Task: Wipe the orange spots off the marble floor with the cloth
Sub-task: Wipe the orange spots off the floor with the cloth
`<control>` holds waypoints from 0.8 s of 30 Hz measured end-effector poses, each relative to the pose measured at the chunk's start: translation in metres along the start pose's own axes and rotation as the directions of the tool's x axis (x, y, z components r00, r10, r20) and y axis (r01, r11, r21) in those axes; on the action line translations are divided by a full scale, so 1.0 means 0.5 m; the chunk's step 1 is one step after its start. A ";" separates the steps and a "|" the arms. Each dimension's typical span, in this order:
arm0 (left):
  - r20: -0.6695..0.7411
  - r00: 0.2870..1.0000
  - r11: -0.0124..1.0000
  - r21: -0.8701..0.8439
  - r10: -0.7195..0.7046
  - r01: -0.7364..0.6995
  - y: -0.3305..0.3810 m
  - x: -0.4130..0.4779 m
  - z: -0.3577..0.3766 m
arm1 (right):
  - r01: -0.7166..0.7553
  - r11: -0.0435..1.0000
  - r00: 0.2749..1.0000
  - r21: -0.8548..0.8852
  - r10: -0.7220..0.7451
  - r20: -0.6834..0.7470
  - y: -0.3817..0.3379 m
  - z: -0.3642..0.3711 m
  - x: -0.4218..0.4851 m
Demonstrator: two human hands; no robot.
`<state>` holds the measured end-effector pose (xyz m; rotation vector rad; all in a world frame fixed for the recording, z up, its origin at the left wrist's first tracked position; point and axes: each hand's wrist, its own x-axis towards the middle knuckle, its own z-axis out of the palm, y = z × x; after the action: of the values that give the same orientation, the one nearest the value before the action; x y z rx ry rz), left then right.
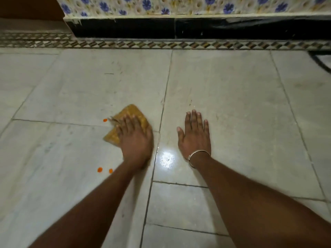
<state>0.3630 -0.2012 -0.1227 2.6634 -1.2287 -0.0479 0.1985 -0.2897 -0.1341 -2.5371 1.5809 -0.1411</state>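
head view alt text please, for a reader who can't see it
A person's left hand presses a yellow-brown cloth flat on a pale marble floor, while the right hand, with a metal bangle at the wrist, rests flat to its right. Three small orange bits lie left of the cloth and forearm; blue-flowered wall tiles run along the top.

Both forearms bare, no sleeves; thin silver bangle on right wrist.
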 end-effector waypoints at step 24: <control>0.094 0.990 0.971 -0.222 0.108 -0.085 0.051 0.100 -0.052 | 0.014 1.000 1.000 0.010 -0.014 -0.013 0.009 0.005 0.002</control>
<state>0.3795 -0.2508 -0.0894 2.4370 -1.3011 -0.2948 0.1955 -0.2925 -0.1374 -2.5453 1.5638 -0.1665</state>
